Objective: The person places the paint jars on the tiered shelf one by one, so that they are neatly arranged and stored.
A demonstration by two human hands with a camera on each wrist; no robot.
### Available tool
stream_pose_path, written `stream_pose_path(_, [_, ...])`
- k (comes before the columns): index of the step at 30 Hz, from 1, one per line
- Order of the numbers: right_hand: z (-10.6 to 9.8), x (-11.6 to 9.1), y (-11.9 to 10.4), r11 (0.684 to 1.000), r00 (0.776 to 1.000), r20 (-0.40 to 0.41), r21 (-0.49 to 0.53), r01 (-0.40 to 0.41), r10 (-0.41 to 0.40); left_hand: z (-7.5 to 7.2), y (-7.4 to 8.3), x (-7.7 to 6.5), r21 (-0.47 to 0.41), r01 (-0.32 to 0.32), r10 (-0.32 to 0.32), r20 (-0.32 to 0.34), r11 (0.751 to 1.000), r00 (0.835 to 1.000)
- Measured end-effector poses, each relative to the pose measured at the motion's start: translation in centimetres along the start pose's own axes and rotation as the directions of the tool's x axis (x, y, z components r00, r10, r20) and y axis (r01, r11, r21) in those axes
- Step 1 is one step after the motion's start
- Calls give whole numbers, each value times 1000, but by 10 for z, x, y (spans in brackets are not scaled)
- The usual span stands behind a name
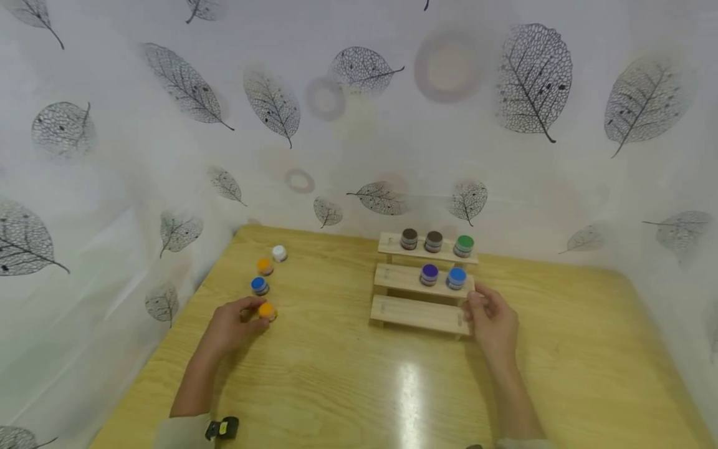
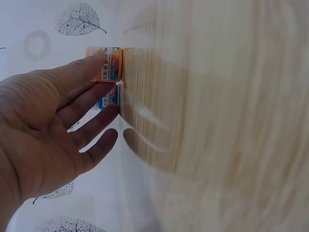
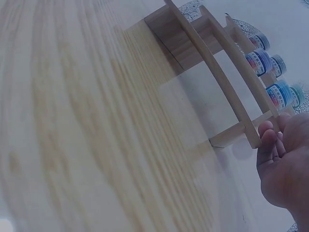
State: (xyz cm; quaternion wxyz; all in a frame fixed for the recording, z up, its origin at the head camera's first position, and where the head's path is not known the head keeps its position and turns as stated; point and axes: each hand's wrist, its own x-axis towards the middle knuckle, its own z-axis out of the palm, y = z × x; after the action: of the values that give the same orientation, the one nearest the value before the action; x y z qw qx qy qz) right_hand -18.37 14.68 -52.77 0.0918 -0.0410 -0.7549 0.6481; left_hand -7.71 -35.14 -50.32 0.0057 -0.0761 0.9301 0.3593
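Note:
My left hand (image 1: pixel 229 325) pinches a small paint jar with an orange lid (image 1: pixel 267 311) between thumb and fingers, at the near end of a row on the left of the table. In the left wrist view this jar (image 2: pixel 112 65) stands at the tabletop, its label facing out. My right hand (image 1: pixel 497 319) holds the right end of a three-step wooden rack (image 1: pixel 417 313), thumb and fingertips at its edge. On the middle step stand a purple-lidded jar (image 1: pixel 429 274) and a light blue-lidded jar (image 1: pixel 457 278). The lowest step carries no jar.
Two brown-lidded jars (image 1: pixel 433 241) and a green-lidded jar (image 1: pixel 464 246) stand on the top step. Beyond my left hand are a blue-lidded jar (image 1: pixel 260 285), another orange-lidded jar (image 1: pixel 265 267) and a white-lidded jar (image 1: pixel 279 252). Leaf-patterned sheeting (image 1: pixel 381 143) borders the wooden table (image 1: pixel 325 380).

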Motion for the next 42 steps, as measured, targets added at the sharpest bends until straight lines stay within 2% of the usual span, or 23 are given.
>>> stream_pose_path(10, [-1,-1,-3,1000,1000,14,6,-2,2,6,11,-1,-40,-72,71,-19,997,997])
stream_pose_path(17, [-1,0,-2,1000,1000,3,-7,1,-1,19,30,4,-49,-48,47,-24,998,999])
stream_pose_path(27, [-2,2,1,1000,1000,14,4,16,-16,32,50,20,-62,-122,122,-7,991,993])
stream_pose_path(34, [-1,1,0,999,999,16,-26,37,-37,46,68,32,-84,-137,137,0,987,991])
stream_pose_path(42, [-1,1,1,999,1000,10,-46,15,-14,58,100,50,-78,-231,232,4,970,973])
